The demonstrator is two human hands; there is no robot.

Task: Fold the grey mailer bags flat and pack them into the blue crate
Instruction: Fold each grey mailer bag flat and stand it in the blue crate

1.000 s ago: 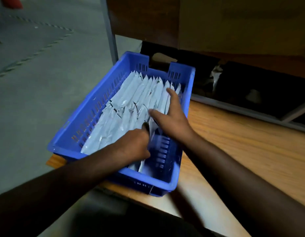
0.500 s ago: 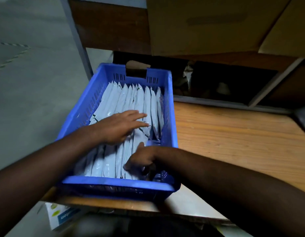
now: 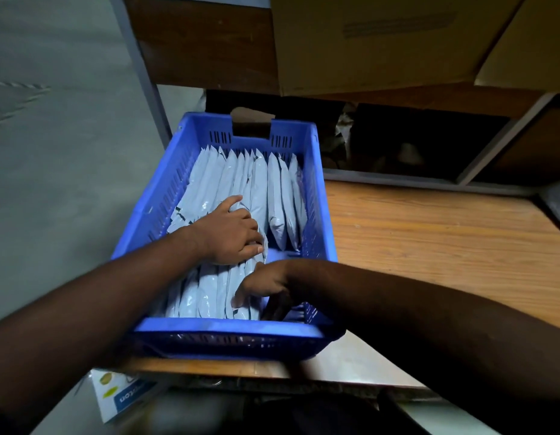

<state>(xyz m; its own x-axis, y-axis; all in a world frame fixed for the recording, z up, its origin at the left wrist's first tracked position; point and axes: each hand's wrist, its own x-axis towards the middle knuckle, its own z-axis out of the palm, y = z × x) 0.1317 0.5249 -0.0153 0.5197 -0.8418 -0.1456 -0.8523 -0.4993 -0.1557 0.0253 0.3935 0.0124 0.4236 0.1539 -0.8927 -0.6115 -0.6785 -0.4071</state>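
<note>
Wooden table, blue crate, left hand atop mailer bags

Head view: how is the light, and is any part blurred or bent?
Head view: dim overall; the forearms and shelf recess are nearly black. Soft glare shows on the grey mailer bags in the blue crate. The wide lens bends the shelf post; the box under the table edge is blurred.

We see the blue crate packed nearly wall to wall with upright grey mailer bags; the only gap lies at its near right corner, and the right hand fills it. The left hand lies across the middle bags. The wooden tabletop right of the crate lies bare. A cardboard box overhangs the far end.
</note>
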